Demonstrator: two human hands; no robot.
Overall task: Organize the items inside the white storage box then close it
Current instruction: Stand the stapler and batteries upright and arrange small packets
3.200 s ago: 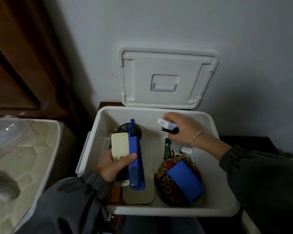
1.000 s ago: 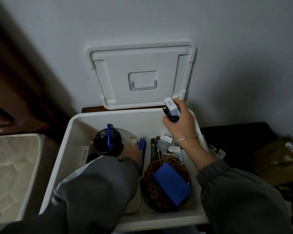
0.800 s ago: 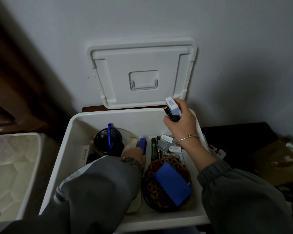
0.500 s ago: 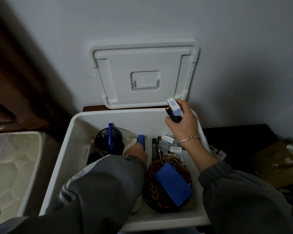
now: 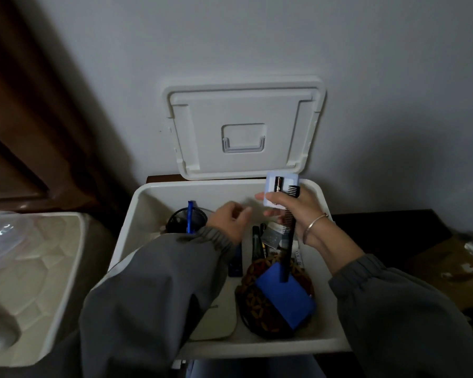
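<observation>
The white storage box [image 5: 322, 205] stands open, and its lid [image 5: 243, 129] leans upright against the wall behind it. My right hand [image 5: 295, 211] is raised over the box's back right and grips a black comb [image 5: 289, 241], a small pale blue box [image 5: 283, 184] and a small dark tube together. My left hand [image 5: 231, 221] hovers over the middle of the box, blurred, fingers loosely curled and holding nothing. Inside lie a black mesh cup [image 5: 185, 221] with a blue pen [image 5: 189, 218], a brown patterned round case [image 5: 260, 306] with a blue card [image 5: 286, 294] on it, and a blue stapler [image 5: 236, 261].
A cream flat case [image 5: 216, 323] lies at the box's front, partly under my left sleeve. Small packets and a dark bottle [image 5: 256, 241] sit at the back right. A cream quilted container [image 5: 30, 271] stands to the left. A dark table [image 5: 380, 222] extends right.
My left hand has lifted off the stapler and cream item and risen toward my right hand. My right hand has turned, so the black comb now hangs visible below it.
</observation>
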